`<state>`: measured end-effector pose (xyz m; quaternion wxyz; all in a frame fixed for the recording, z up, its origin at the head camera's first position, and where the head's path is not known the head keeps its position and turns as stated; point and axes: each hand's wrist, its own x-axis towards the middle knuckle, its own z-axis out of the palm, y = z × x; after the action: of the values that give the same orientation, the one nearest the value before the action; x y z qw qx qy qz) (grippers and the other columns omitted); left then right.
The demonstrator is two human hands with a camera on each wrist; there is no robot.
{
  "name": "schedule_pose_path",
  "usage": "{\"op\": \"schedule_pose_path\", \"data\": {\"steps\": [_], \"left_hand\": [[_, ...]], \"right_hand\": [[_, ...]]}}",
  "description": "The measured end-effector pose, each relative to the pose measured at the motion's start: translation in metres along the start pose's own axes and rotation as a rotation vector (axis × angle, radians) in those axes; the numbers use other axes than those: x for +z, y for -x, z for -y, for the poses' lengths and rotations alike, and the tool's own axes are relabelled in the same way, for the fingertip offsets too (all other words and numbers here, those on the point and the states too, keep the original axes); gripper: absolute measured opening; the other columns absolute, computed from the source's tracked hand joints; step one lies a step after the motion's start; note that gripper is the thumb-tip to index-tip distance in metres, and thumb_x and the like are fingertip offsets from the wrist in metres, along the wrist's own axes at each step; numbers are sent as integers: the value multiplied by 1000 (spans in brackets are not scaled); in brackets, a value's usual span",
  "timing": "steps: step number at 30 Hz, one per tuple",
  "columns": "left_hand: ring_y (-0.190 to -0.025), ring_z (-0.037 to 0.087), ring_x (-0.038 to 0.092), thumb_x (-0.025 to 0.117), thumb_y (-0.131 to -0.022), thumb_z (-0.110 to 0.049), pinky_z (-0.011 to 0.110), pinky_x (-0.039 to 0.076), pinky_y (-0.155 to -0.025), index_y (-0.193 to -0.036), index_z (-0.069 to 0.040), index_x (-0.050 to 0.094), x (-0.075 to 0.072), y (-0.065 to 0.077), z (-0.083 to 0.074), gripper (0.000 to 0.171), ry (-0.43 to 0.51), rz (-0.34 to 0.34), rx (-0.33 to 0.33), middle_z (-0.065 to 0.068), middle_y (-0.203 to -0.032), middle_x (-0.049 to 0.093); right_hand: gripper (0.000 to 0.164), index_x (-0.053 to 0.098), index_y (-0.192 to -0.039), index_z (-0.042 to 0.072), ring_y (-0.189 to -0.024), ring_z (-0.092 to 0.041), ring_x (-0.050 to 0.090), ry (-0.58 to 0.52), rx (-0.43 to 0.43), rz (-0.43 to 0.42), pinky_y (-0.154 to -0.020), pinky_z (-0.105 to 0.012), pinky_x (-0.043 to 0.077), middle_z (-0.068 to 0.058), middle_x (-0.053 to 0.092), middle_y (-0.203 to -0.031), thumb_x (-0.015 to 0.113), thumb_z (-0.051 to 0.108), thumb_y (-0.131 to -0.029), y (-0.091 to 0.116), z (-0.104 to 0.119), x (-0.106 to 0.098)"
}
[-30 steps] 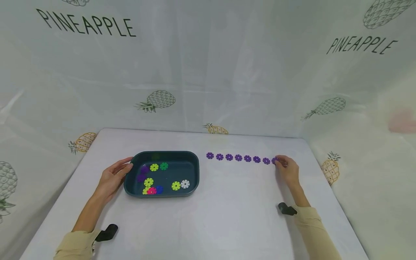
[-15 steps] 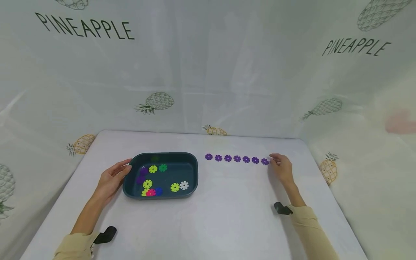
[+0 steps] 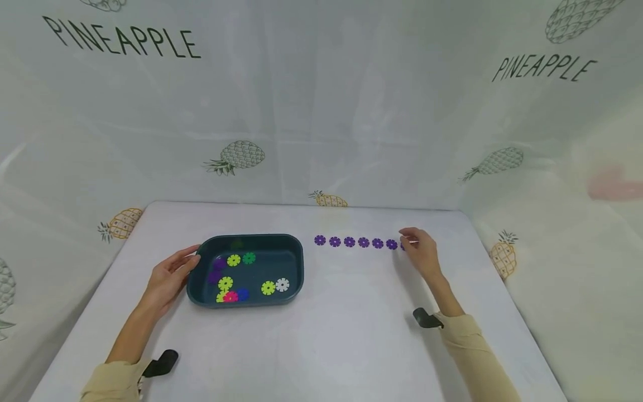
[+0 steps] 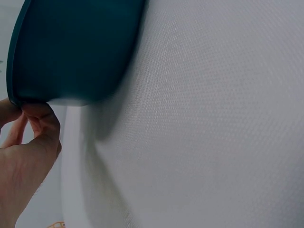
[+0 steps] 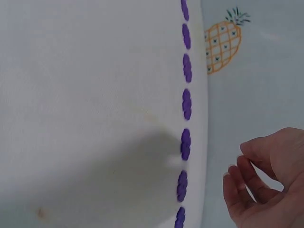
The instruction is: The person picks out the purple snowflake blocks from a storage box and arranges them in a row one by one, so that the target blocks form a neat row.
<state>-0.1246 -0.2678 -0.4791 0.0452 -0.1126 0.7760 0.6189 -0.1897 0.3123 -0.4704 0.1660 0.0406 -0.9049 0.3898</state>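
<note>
My left hand [image 3: 168, 279] holds the left end of a dark teal tray [image 3: 297, 245], thumb at the rim; the left wrist view shows fingers pinching the edge of the tray [image 4: 71, 52]. Inside lie notched flower-shaped plastic discs: yellow [image 3: 226, 283], green [image 3: 249, 258], white [image 3: 282, 285], pink [image 3: 230, 296], blue [image 3: 243, 294] and purple. A row of purple discs [image 3: 349, 242] stretches to the tray's right. Above its right end hovers my right hand [image 3: 422, 254], partly covering a purple disc. In the right wrist view, the right hand [image 5: 266, 180] has loosely bent fingers, with nothing visible between them.
Everything stands on a white-covered table [image 3: 341, 346]. A pineapple-print curtain [image 3: 321, 111] hangs behind and at both sides. Black wrist cameras [image 3: 163, 363] sit at both sleeves.
My right hand has moved left along the row of purple discs, from its far right end. The left hand stays at the tray. The head view has shifted slightly.
</note>
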Motion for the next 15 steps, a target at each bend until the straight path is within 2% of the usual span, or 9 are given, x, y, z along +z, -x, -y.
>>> {"op": "schedule_pose_path", "data": {"steps": [5, 11, 15], "left_hand": [[-105, -5, 54, 65, -99, -48, 8, 49, -84, -154, -12, 47, -2, 0, 0, 68, 27, 6, 13, -19, -116, 56], [-104, -5, 56, 67, -99, -46, 9, 50, -84, -152, -14, 50, -3, 0, 0, 64, 57, 9, 16, -22, -113, 58], [-104, -5, 56, 67, -99, -45, 9, 50, -83, -152, -15, 51, -3, 0, 0, 63, 64, 10, 11, -23, -112, 59]], "right_hand": [[20, 68, -117, -8, -103, -38, 66, -24, -16, 29, -84, -28, 54, -25, 68, -112, 64, 0, -100, -3, 18, 8], [19, 67, -117, -8, -103, -38, 66, -65, -77, 54, -88, -46, 56, -24, 68, -112, 64, 0, -99, -7, 39, 19], [20, 67, -118, -7, -104, -37, 66, -75, -99, 75, -90, -49, 55, -23, 68, -113, 64, 0, -100, -8, 55, 28]]}}
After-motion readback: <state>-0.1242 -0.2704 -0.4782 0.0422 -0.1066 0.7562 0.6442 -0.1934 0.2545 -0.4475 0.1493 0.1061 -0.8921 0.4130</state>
